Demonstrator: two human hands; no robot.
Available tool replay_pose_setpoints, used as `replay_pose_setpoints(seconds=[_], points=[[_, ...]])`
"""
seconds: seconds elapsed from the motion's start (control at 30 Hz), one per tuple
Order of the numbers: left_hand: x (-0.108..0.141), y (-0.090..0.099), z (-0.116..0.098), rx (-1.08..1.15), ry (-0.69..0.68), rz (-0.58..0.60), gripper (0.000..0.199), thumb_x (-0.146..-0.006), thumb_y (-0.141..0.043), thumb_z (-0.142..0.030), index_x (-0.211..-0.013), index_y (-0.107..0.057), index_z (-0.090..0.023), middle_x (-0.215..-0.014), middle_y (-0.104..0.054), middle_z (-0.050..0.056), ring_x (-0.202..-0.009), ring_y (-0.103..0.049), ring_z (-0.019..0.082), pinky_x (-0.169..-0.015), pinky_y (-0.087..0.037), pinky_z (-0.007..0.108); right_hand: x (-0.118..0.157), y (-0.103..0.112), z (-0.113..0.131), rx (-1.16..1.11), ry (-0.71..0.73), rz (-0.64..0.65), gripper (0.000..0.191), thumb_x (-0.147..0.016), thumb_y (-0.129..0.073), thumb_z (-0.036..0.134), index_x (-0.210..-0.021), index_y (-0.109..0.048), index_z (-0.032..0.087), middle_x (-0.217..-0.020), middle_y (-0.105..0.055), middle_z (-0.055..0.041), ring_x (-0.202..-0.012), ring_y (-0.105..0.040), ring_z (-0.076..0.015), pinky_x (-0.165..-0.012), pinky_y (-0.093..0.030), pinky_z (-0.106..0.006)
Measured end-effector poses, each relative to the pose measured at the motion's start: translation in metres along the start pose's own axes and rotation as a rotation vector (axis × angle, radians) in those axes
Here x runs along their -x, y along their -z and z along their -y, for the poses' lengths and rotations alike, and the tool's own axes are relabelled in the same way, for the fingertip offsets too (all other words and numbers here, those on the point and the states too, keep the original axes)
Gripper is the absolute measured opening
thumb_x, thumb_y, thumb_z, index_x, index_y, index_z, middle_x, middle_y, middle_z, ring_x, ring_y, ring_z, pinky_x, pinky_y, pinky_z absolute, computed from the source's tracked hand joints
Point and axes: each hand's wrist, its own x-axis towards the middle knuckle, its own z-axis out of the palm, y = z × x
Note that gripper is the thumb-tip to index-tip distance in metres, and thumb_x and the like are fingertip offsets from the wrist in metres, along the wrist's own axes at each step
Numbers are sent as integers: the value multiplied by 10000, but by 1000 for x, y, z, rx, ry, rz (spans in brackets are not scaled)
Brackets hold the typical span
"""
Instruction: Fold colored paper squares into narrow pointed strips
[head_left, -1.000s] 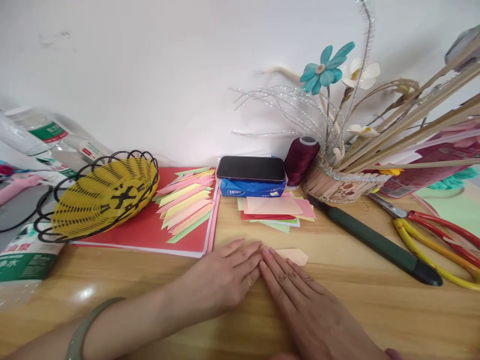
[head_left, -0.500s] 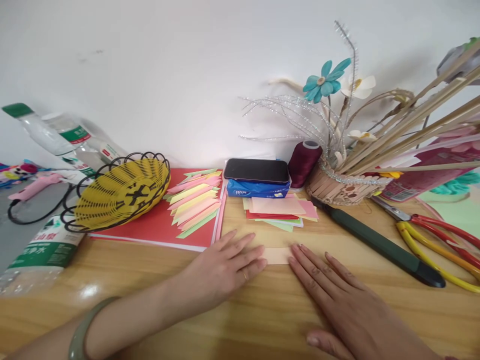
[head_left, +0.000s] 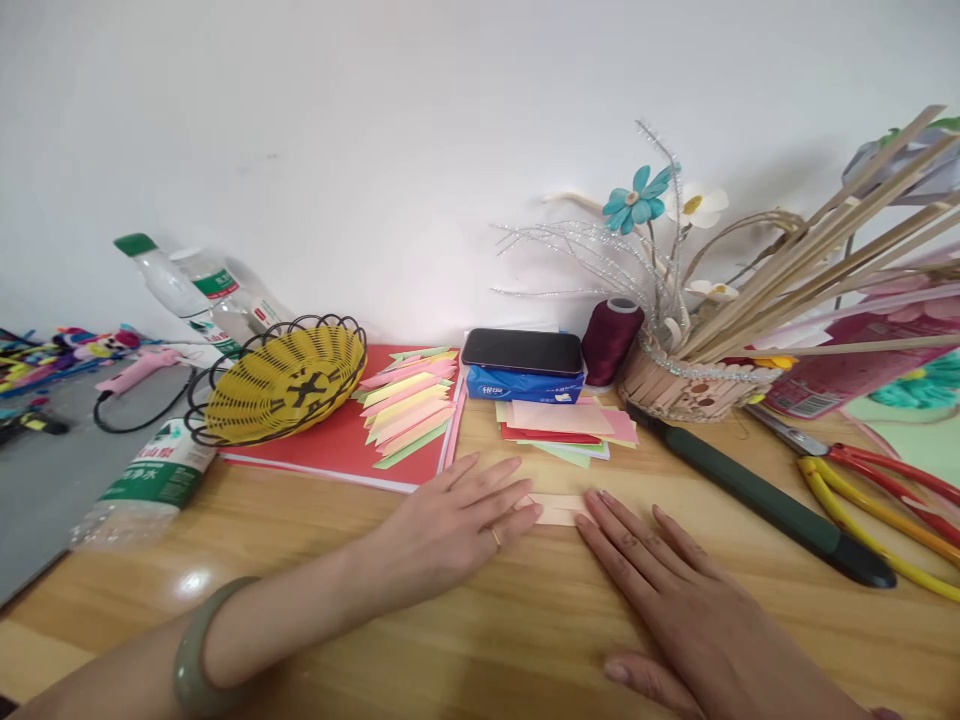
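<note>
A small pale peach strip of paper lies on the wooden table, with a faint crease line along it. My left hand reaches in from the left with fingers stretched out, its fingertips over the strip's left end. Flat on the table, my right hand has its fingertips on the strip's right end, thumb apart. The parts of the strip beneath my fingers are hidden. Just behind it sits a stack of coloured paper slips.
Folded paper pieces lie on red sheets beside a yellow basket. A phone rests on a blue tissue pack. Nearby are a thread spool, a stick pot, a dark green tool and scissors.
My left fingers have shifted slightly and look a little raised at the strip, where a crease line now shows. My right hand stays nearly still. The view has tilted slightly up and left.
</note>
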Motion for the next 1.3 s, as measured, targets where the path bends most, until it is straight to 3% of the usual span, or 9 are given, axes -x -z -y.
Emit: replay_pose_setpoints(seconds=[0.1,0.27,0.43,0.57,0.8,1.03,1.3], points=[[-3,-4,-3,-7,12,14,316,-977,-290,-179,-1214,-495,-142,-1297,-510,62,-1286,-340,253,-996,-336,475,-1,0,0,19,9,-14,786,-834,-426,577,-1399,-244,62,-1335,-435,-197,-1217,-441,-281,-851,-467,-482],[-16,-6,-11,53,81,-225,181,-924,-431,-137,-939,-611,-127,-979,-654,39,-1071,-519,207,-946,-401,378,-3,1,-2,-71,-88,31,627,-854,-426,537,-1343,-392,145,-1334,-463,-144,-1214,-450,-251,-939,-402,-495],[-33,-16,-15,2,-26,-196,139,-872,-503,-113,-777,-604,-114,-732,-604,28,-809,-561,163,-796,-473,318,-9,4,-5,-92,-118,1,402,-882,-462,373,-1213,-535,158,-1229,-579,-108,-1106,-549,-232,-926,-426,-481],[-36,-20,-17,2,-15,-240,188,-854,-503,-78,-695,-589,-127,-709,-593,26,-812,-548,161,-787,-471,311,-15,6,-9,-99,-102,-66,286,-911,-400,220,-1111,-586,132,-1120,-645,-98,-1006,-597,-205,-859,-486,-410],[-39,-14,-19,281,225,-276,204,-849,-495,-139,-685,-616,-155,-691,-597,20,-818,-530,157,-740,-481,281,-19,2,-21,-287,-125,-14,249,-930,-348,171,-983,-591,164,-956,-616,-81,-885,-575,-191,-781,-490,-377],[-48,-11,-16,521,542,-135,93,-773,-580,-137,-689,-611,-162,-798,-579,32,-909,-487,181,-741,-483,292,-30,2,-28,-451,-293,89,274,-948,-307,211,-822,-550,206,-805,-562,-35,-749,-554,-162,-672,-471,-318],[-52,-13,-17,563,624,-65,93,-792,-557,-134,-703,-577,-156,-843,-537,38,-932,-450,206,-799,-463,356,-33,-5,-31,-493,-378,74,225,-923,-340,219,-798,-527,216,-777,-574,-23,-711,-564,-158,-638,-473,-303]])
